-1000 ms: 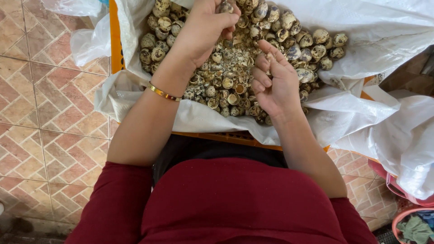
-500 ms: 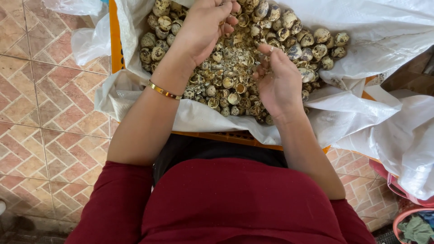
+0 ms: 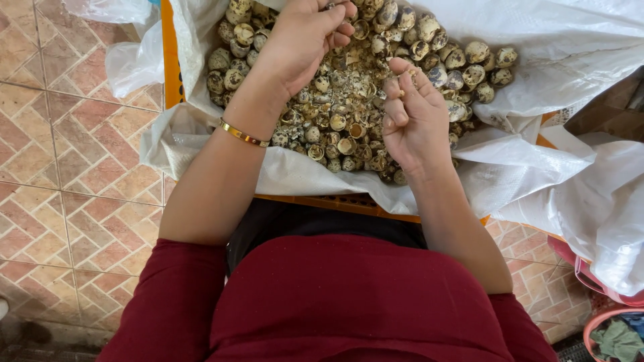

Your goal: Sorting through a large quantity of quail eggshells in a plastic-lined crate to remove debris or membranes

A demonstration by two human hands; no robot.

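R hand (image 3: 412,117) has curled up since a sec ago, fingertips now pinching a bit of shell (image 3: 402,92) above the speckled egg pile (image 3: 349,100). L hand (image 3: 305,37), at 11 o'clock, stays clenched over eggs; contents hidden. Peeling looks ongoing.

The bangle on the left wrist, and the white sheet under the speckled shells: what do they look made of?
The bangle looks like polished metal, gold in colour: thin, rigid, with a bright glint. The white sheet looks like thin plastic or woven sacking: it crumples in soft folds with a faint sheen; which one is unclear.
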